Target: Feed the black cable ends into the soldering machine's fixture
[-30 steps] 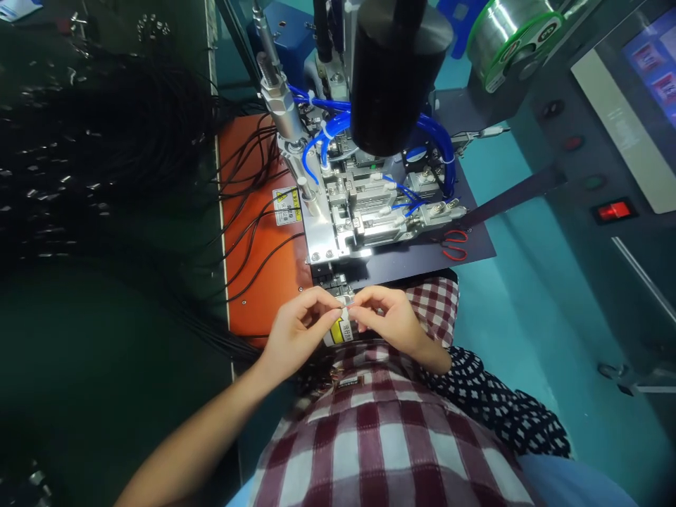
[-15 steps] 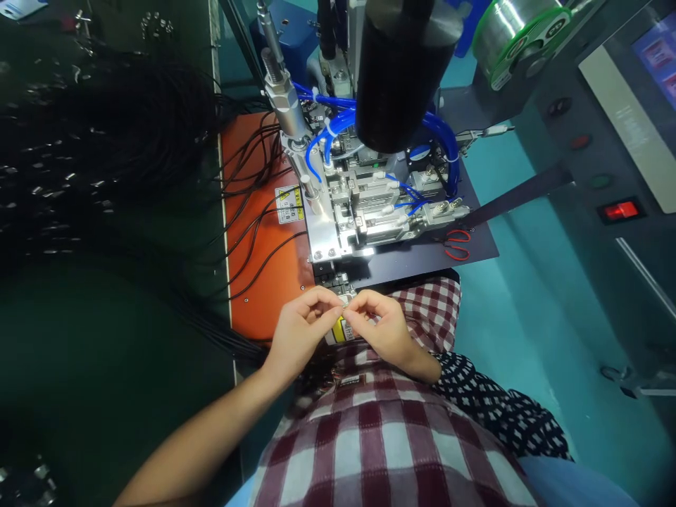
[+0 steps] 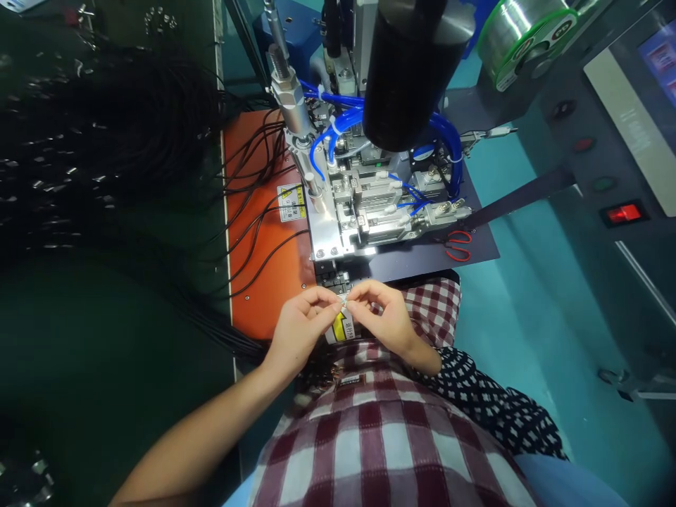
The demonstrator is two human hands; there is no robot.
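My left hand (image 3: pixel 303 320) and my right hand (image 3: pixel 383 317) meet fingertip to fingertip at the front edge of the machine. Each pinches thumb against forefinger. Between them shows a tiny pale, shiny piece (image 3: pixel 343 300), too small to name. Just below it, a white label with a yellow arrow (image 3: pixel 341 327) is partly covered by my fingers. Directly beyond my hands lies a small dark metal track (image 3: pixel 334 276), leading under the machine's bright metal plate (image 3: pixel 324 236).
Black cables (image 3: pixel 258 232) cross the orange work surface (image 3: pixel 264 296) from a large bundle (image 3: pixel 132 120) at left. Blue air hoses (image 3: pixel 343 120) and a black cylinder (image 3: pixel 415 84) rise above the machine. Red-handled scissors (image 3: pixel 458 246) lie right; a solder wire spool (image 3: pixel 528 42) hangs top right.
My fingertips have drawn slightly apart, and the pale piece between them shows more clearly. The whole view has shifted a little. The machine and cables look the same.
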